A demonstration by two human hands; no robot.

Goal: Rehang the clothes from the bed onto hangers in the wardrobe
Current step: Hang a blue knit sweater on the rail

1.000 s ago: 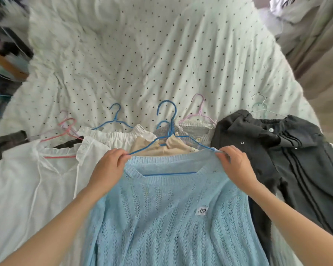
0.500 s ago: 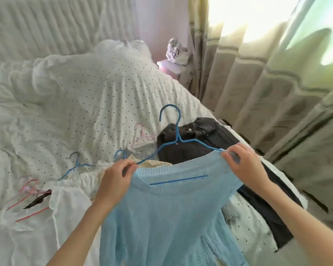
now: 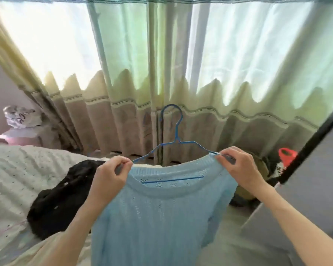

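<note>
A light blue knit sweater (image 3: 158,214) hangs on a blue hanger (image 3: 174,143), now lifted off the bed (image 3: 17,173) and held at frame centre before the curtains (image 3: 161,64), which were at the right earlier. The left hand (image 3: 109,179) and right hand (image 3: 240,167) each pinch a shoulder. A black garment (image 3: 60,198) remains on the bed, lower left.

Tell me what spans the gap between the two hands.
In the head view, the light blue knit sweater's neckline and the blue wire hanger stretch from left hand to right hand.
</note>
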